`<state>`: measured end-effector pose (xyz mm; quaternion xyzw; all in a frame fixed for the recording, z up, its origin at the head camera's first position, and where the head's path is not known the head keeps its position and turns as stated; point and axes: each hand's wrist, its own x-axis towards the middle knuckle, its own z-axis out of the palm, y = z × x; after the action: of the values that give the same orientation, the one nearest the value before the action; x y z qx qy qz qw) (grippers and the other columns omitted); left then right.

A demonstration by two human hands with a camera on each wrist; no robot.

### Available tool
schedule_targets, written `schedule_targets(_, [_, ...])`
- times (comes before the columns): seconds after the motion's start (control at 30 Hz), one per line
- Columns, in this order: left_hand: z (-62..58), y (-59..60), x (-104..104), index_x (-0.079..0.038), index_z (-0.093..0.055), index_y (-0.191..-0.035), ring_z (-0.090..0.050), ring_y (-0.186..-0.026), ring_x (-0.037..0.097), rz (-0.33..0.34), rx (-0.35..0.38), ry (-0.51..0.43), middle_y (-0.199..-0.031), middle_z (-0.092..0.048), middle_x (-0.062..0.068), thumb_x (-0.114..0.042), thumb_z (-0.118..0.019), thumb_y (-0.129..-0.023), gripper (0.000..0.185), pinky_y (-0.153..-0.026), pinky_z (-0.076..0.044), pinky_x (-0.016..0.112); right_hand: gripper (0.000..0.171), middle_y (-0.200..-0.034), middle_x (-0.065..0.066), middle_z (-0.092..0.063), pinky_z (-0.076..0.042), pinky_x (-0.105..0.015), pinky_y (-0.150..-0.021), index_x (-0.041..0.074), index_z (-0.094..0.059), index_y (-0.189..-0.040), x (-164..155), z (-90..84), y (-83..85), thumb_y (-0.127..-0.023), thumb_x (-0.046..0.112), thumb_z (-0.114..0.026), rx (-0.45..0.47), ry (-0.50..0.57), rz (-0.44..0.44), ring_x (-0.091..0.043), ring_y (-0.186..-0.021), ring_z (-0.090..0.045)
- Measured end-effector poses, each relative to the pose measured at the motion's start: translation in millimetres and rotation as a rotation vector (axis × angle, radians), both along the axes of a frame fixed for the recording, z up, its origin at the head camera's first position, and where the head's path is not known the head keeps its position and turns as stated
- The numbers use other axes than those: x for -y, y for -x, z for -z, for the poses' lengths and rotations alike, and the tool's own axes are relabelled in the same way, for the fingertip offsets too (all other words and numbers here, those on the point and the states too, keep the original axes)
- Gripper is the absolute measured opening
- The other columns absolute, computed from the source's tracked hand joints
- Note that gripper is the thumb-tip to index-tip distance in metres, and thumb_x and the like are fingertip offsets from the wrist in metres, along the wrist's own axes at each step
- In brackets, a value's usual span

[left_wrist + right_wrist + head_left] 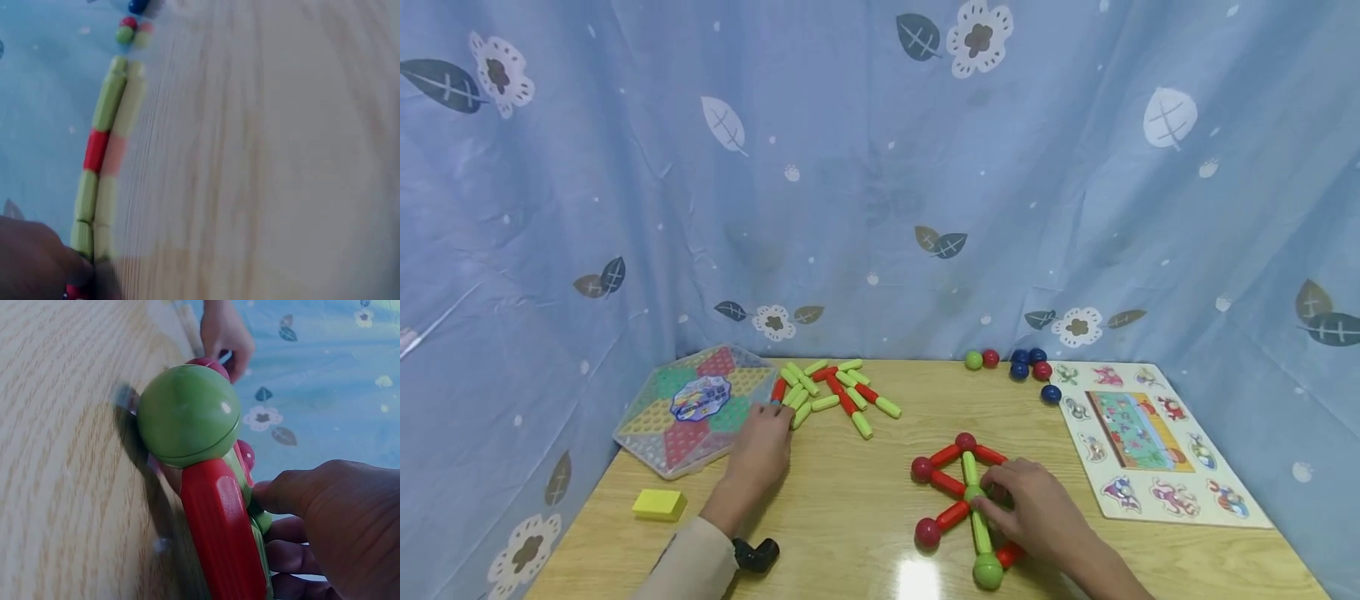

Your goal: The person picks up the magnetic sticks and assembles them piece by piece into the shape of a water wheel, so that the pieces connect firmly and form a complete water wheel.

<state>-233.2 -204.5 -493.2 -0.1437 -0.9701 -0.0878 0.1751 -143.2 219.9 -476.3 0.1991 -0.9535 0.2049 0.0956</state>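
My right hand holds a flat figure of magnetic sticks and balls by its middle, thumb and fingers around the green centre ball. Red sticks and green sticks join red balls and a green end ball. That end ball looms large in the right wrist view, a red stick below it. At the left, my left hand reaches the near edge of a pile of loose red and green sticks. Its fingertips are partly hidden; I cannot tell whether they pinch a stick.
A patterned hexagonal case lies left of the pile, with a yellow block nearer me. Beside my left sleeve is a small black object. Several loose balls sit by the back edge, next to a picture puzzle board. A curtain hangs behind.
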Motion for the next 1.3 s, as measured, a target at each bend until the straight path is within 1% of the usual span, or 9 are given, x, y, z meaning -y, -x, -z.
schedule_targets(0.13, [3.1,-3.3,-3,-0.001,-0.072,-0.103,-0.065,-0.085,0.039,-0.047,0.01,0.018,-0.097,-0.07,0.021,0.006,-0.074,-0.095,0.011,-0.076,-0.059,0.053,0.015,-0.078,0.021,-0.058,-0.044,-0.023,-0.066,0.03,-0.077,-0.094,1,1.9,-0.1,-0.092,0.039,-0.089,0.01,0.006,-0.008,0.002,-0.073,-0.045])
schedule_targets(0.3, [-4.5,-15.0,-3,0.0,-0.068,-0.095,-0.066,-0.075,0.038,-0.043,0.065,0.003,-0.086,-0.064,0.021,0.007,-0.07,-0.096,0.007,-0.067,-0.058,0.052,0.015,-0.078,0.021,-0.057,-0.043,-0.023,-0.066,0.03,-0.077,-0.094,0,2.3,0.1,-0.092,0.039,-0.089,-0.003,0.004,-0.009,0.002,-0.073,-0.044])
schedule_targets(0.43, [-10.9,-23.4,-1,0.002,-0.069,-0.093,-0.063,-0.072,0.028,-0.006,0.122,-0.107,-0.08,-0.062,0.015,0.006,-0.069,-0.093,0.004,-0.062,-0.054,0.047,0.016,-0.079,0.02,-0.058,-0.043,-0.024,-0.066,0.03,-0.077,-0.094,-1,2.2,0.3,-0.092,0.04,-0.089,-0.02,0.005,-0.019,0.002,-0.074,-0.045])
schedule_targets(0.53, [-20.8,-32.8,-11,0.003,-0.073,-0.105,-0.065,-0.078,0.022,0.031,0.23,-0.34,-0.091,-0.069,0.012,0.003,-0.07,-0.094,0.011,-0.066,-0.057,0.043,0.016,-0.08,0.02,-0.06,-0.044,-0.024,-0.066,0.03,-0.077,-0.094,-3,1.7,-0.5,-0.092,0.039,-0.089,-0.021,0.002,-0.015,0.002,-0.074,-0.045])
schedule_targets(0.67, [-33.1,-46.4,-40,-0.001,-0.073,-0.122,-0.073,-0.091,0.019,0.097,0.457,-0.724,-0.11,-0.076,0.01,-0.006,-0.076,-0.1,0.022,-0.075,-0.062,0.035,0.015,-0.08,0.021,-0.06,-0.044,-0.024,-0.067,0.031,-0.077,-0.093,-3,0.7,-1.7,-0.091,0.038,-0.09,-0.02,0.001,0.001,0.002,-0.074,-0.045])
schedule_targets(0.77, [-31.6,-51.7,-65,0.0,-0.07,-0.129,-0.076,-0.098,0.021,0.148,0.577,-0.942,-0.116,-0.076,0.012,-0.009,-0.078,-0.101,0.03,-0.077,-0.063,0.03,0.015,-0.078,0.022,-0.057,-0.043,-0.025,-0.068,0.031,-0.076,-0.092,0,0.0,-2.0,-0.092,0.038,-0.089,-0.017,0.004,0.002,0.002,-0.074,-0.044])
schedule_targets(0.9, [-22.1,-54.6,-98,0.003,-0.063,-0.14,-0.076,-0.1,0.022,0.156,0.678,-1.114,-0.117,-0.074,0.014,-0.01,-0.08,-0.099,0.046,-0.083,-0.063,0.032,0.015,-0.077,0.022,-0.056,-0.044,-0.026,-0.07,0.03,-0.076,-0.092,2,-0.1,-1.4,-0.092,0.037,-0.09,-0.008,-0.003,0.017,0.002,-0.073,-0.043])
schedule_targets(1.07, [-9.2,-59.2,-131,0.0,-0.054,-0.146,-0.075,-0.096,0.02,0.117,0.692,-1.118,-0.116,-0.073,0.012,-0.009,-0.084,-0.096,0.059,-0.079,-0.062,0.033,0.015,-0.078,0.021,-0.058,-0.045,-0.026,-0.07,0.03,-0.076,-0.091,3,0.4,-0.8,-0.091,0.036,-0.09,0.005,-0.008,0.035,0.002,-0.074,-0.045])
schedule_targets(1.3, [-0.2,-65.0,-153,-0.001,-0.049,-0.135,-0.072,-0.089,0.02,0.078,0.699,-1.086,-0.117,-0.067,0.013,-0.005,-0.086,-0.093,0.056,-0.073,-0.061,0.032,0.015,-0.077,0.021,-0.058,-0.045,-0.026,-0.071,0.03,-0.076,-0.091,4,-1.1,-0.6,-0.092,0.036,-0.09,0.017,-0.008,0.04,0.002,-0.073,-0.045])
